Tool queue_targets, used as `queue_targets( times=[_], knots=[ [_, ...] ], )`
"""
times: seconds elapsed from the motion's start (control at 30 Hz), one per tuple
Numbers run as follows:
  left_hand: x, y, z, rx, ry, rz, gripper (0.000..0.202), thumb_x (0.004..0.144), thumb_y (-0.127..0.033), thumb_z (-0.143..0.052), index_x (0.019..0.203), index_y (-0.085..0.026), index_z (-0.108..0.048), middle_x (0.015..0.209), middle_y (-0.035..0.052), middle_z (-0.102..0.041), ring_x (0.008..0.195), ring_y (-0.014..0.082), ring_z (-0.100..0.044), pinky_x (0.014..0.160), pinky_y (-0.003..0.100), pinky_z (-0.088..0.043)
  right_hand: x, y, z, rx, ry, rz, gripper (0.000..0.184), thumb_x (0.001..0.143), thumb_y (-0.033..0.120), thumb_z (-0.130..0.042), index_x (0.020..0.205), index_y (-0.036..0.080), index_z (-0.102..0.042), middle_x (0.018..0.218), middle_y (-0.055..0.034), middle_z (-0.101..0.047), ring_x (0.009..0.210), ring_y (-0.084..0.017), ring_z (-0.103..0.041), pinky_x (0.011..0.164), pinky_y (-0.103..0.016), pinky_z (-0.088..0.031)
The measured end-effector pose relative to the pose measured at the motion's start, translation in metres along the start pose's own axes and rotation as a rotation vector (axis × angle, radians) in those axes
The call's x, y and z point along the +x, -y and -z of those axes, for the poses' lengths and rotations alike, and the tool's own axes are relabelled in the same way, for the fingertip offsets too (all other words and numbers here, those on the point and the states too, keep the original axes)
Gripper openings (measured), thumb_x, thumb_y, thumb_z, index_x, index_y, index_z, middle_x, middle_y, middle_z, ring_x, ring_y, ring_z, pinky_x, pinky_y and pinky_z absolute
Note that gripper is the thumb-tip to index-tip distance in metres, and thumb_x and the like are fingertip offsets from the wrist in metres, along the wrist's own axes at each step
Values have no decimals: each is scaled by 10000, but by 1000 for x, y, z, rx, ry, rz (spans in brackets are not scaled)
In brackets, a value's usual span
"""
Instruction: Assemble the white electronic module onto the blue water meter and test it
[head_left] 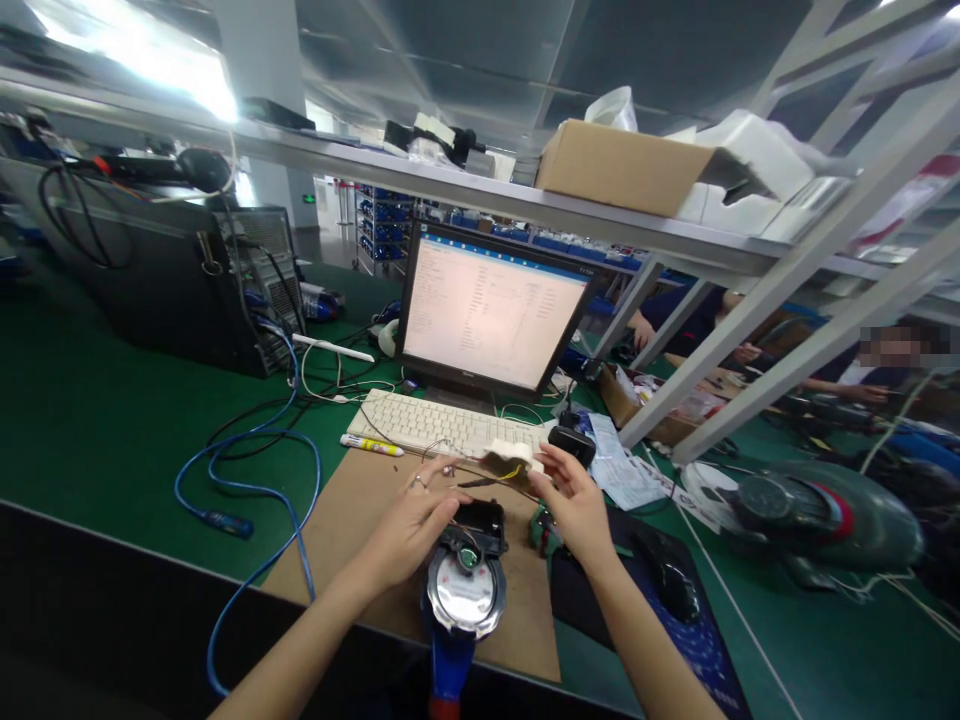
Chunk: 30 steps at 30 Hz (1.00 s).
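On a brown board (330, 530) lies a meter-like device (466, 590) with a round silver face, an open black housing at its far end and a blue body towards me. My left hand (409, 525) rests at the housing's left side, fingers stretched and apart, near thin wires. Between the thumb and fingers of my right hand (574, 505) is a small cream-white part (510, 458) with a yellow wire, held above the housing. A small green item (544, 530) lies under my right hand, partly hidden.
Behind the board are a white keyboard (442, 425), a yellow marker (371, 445) and a monitor (487, 310). Blue cable (300, 440) loops on the left. A black mouse (671, 575) and a green machine (825, 520) stand right. A shelf (450, 185) crosses above; people sit beyond.
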<state>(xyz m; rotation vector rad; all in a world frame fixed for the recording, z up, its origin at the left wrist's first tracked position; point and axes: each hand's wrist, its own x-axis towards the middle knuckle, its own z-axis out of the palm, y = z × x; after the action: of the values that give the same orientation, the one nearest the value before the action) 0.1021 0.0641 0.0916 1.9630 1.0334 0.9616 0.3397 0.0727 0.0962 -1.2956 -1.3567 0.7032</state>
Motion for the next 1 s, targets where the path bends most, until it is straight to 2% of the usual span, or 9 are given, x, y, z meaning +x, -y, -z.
queue_targets(
  times=[0.1, 0.2, 0.3, 0.4, 0.47, 0.53, 0.63, 0.77, 1.0],
  knots=[
    [-6, 12, 5, -151, -100, 78, 383, 912, -398, -360, 911, -203, -690, 1339, 93, -473, 1276, 241, -393, 1088, 434, -304, -24, 16, -1, -294, 10, 420, 281, 822, 239, -588, 1097, 188, -612, 1069, -117, -628, 993, -201, -615, 762, -303, -575],
    [-14, 20, 8, -212, -209, 131, 314, 881, -391, -430, 772, -190, -645, 1229, 108, -547, 1218, 248, -452, 1062, 441, -327, -46, 11, -8, -388, 100, 803, 437, 808, 80, -575, 1218, 232, -562, 1046, -92, -638, 989, -184, -623, 825, -295, -561],
    [-21, 20, 8, -245, -307, 126, 273, 825, -458, -530, 907, -199, -555, 1248, 117, -526, 1223, 255, -451, 1057, 452, -329, -55, -6, -14, -370, 253, 966, 534, 805, 34, -549, 1304, 215, -487, 1066, -91, -641, 1083, -203, -585, 884, -332, -545],
    [-22, 16, 4, -76, -188, 51, 759, 658, -570, -691, 1266, -214, -407, 1431, 138, -357, 1353, 294, -265, 1119, 500, -214, -52, -13, -13, -472, 306, 1007, 448, 800, 66, -572, 1227, 196, -544, 1049, -75, -660, 1082, -208, -575, 853, -347, -549],
    [-20, 13, -2, 63, -96, 51, 940, 561, -581, -756, 1333, -209, -371, 1464, 142, -310, 1388, 322, -159, 1135, 525, -153, -48, -8, -10, -545, 293, 1023, 366, 784, 99, -600, 1136, 198, -585, 1013, -58, -675, 1007, -200, -596, 801, -339, -550],
    [-18, 11, -10, 87, -75, 101, 901, 547, -543, -778, 1297, -195, -421, 1442, 151, -341, 1382, 333, -172, 1128, 529, -177, -47, 0, -9, -553, 291, 1009, 284, 786, 108, -572, 1049, 211, -597, 969, -46, -679, 956, -192, -600, 773, -337, -540],
    [-16, 10, -22, -17, -106, 182, 852, 527, -472, -801, 1242, -177, -443, 1386, 168, -393, 1357, 339, -238, 1102, 520, -247, -50, 8, -13, -468, 231, 792, 224, 799, 188, -538, 1021, 209, -561, 1031, -84, -621, 1049, -226, -558, 845, -407, -513],
    [-17, 11, -28, -81, -129, 212, 824, 525, -418, -804, 1219, -181, -430, 1369, 172, -391, 1341, 339, -268, 1072, 512, -303, -57, 9, -25, -434, 193, 517, 459, 784, 412, -606, 1171, 196, -490, 1283, -158, -453, 1196, -285, -465, 916, -465, -476],
    [-45, 4, -14, -105, -181, 209, 825, 639, -492, -735, 1336, -266, -356, 1495, 103, -208, 1373, 302, -220, 1112, 470, -263, -59, 1, -30, -488, 239, 581, 297, 821, 323, -573, 1101, 227, -546, 1296, -124, -456, 1156, -252, -503, 869, -388, -506]
  ],
)
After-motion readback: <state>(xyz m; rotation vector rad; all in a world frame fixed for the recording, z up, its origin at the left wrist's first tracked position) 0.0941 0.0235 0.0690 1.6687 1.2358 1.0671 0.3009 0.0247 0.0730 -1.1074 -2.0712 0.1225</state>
